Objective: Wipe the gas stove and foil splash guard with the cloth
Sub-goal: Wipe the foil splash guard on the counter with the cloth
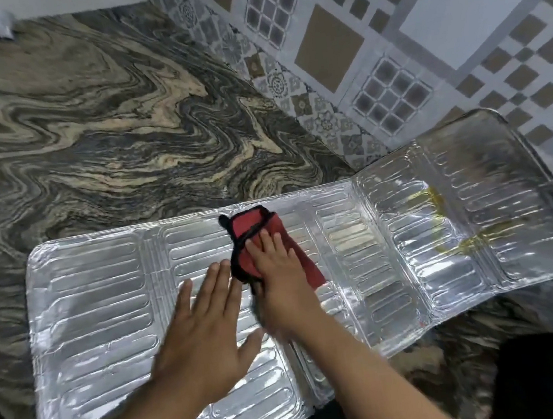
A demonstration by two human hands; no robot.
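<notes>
Foil splash guard (310, 274) flat across frame centre, long axis left-right. Right hand (275, 271) flat-fingered on red cloth (261, 242); left hand (202, 328) spread, bracing. Yellow stain (441, 218) right, nearer right hand.

Bright, even indoor light with soft, faint shadows; white glare streaks the crinkled foil guard (310, 274) and a small highlight shines on the polished counter (86, 127) at upper left, while the right hand (277, 278) is slightly motion-blurred and wide-angle distortion bends the tiles (421, 37).
</notes>
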